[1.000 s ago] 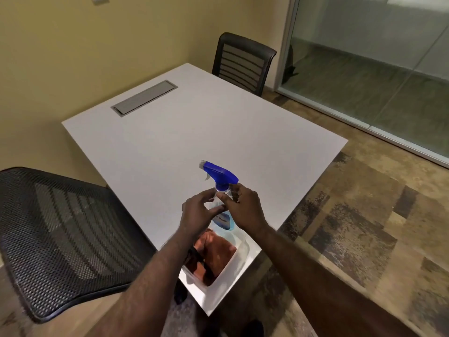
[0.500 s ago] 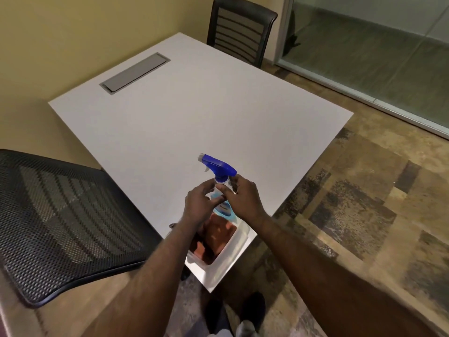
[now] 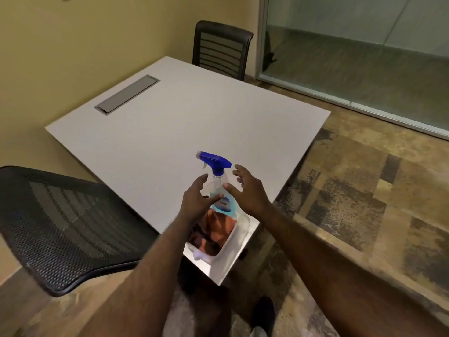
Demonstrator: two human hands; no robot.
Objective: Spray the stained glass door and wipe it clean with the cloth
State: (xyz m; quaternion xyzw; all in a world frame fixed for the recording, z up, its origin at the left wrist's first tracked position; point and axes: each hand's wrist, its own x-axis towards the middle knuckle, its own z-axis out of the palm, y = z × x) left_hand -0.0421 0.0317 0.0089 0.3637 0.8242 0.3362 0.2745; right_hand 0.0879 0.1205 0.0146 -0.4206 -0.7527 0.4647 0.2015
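A clear spray bottle [image 3: 218, 181] with a blue trigger head and pale blue liquid stands upright in a white tub [image 3: 239, 229] at the near corner of the white table [image 3: 184, 117]. A brown-orange cloth [image 3: 213, 231] lies crumpled in the tub in front of the bottle. My left hand [image 3: 197, 199] is open just left of the bottle, fingers spread, thumb tip near the label. My right hand [image 3: 245, 188] is open just right of it, fingers spread and apart from the bottle. The glass door [image 3: 359, 52] stands at the back right.
A black mesh chair [image 3: 65, 224] sits close at my left, another black chair [image 3: 222, 48] at the table's far side. A grey cable hatch [image 3: 126, 94] is set in the tabletop. Patterned carpet [image 3: 352, 203] runs from the table to the glass.
Both hands were closed around the bottle's neck; now they have spread open on either side of it and let go. The camera has tilted up a little.
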